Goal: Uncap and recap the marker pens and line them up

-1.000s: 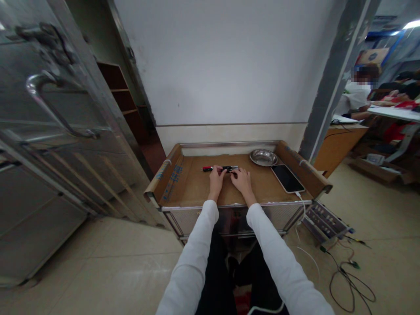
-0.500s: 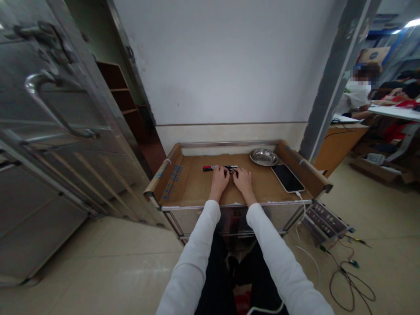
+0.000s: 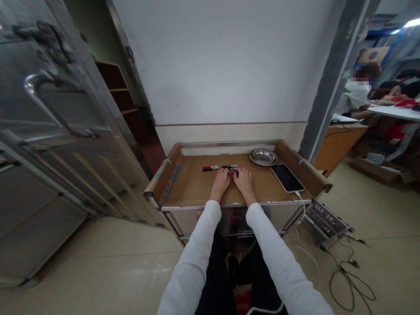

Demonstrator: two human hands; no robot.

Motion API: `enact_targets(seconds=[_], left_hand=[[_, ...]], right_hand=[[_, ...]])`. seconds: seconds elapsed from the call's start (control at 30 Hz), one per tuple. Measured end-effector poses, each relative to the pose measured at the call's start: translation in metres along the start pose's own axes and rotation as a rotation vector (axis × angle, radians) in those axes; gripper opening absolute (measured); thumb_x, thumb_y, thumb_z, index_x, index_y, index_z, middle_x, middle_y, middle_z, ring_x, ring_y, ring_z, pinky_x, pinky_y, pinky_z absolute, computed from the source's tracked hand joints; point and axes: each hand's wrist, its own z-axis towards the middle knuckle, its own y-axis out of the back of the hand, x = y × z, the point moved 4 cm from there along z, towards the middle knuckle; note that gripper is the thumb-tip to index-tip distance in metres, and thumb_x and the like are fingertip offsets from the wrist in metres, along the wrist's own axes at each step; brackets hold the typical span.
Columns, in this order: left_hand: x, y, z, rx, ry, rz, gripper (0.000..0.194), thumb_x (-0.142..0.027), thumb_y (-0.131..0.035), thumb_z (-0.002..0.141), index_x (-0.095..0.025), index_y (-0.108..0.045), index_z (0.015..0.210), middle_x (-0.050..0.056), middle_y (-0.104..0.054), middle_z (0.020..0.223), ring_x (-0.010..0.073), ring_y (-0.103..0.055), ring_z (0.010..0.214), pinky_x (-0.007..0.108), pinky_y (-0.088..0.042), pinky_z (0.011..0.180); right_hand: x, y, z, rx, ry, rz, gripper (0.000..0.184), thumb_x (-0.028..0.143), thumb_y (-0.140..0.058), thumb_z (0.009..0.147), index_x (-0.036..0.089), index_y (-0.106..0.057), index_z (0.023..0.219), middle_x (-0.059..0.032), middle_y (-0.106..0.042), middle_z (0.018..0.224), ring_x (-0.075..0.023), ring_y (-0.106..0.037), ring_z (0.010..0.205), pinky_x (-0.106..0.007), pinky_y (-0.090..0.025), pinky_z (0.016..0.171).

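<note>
Red pen (image 3: 208, 168) lies crosswise — red end left; silver right.

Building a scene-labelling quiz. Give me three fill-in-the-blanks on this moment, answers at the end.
1. The phone lies nearer the ____ hand than the left hand.
2. The cable plugged into the phone is ____ in colour.
3. The pen-like item lying just beyond and left of both hands is black, silvery and ____.

Missing words: right; white; red.
</note>
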Motion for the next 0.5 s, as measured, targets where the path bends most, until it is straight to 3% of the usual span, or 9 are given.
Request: enact_targets(seconds=[0.27,0.5], left_hand=[[0.0038,0.0013,0.0019,-0.106,0.003,-0.085,0.019,-0.004,-0.045,0.082,-0.018,-0.055,0.09,0.007,-0.059,0.094,0.0189,-0.056,0.094,0.036,-0.047,0.091],[0.0033,0.0046,0.0022,-0.085,0.018,-0.108,0.018,-0.005,-0.045,0.082,-0.018,-0.056,0.09,0.006,-0.058,0.094,0.0182,-0.057,0.093,0.036,-0.047,0.091]], right_hand=[[-0.0019,-0.0006,-0.0007,-0.005,0.011,0.023,0.026,0.021,-0.041,0.091,0.016,-0.062,0.106,-0.0123,-0.062,0.106,-0.0222,-0.052,0.1,-0.032,-0.033,0.085],[-0.0031,-0.0029,0.001,0.013,0.05,0.081,0.026,0.013,-0.044,0.086,0.016,-0.062,0.105,-0.011,-0.061,0.107,-0.0223,-0.052,0.099,-0.032,-0.036,0.087]])
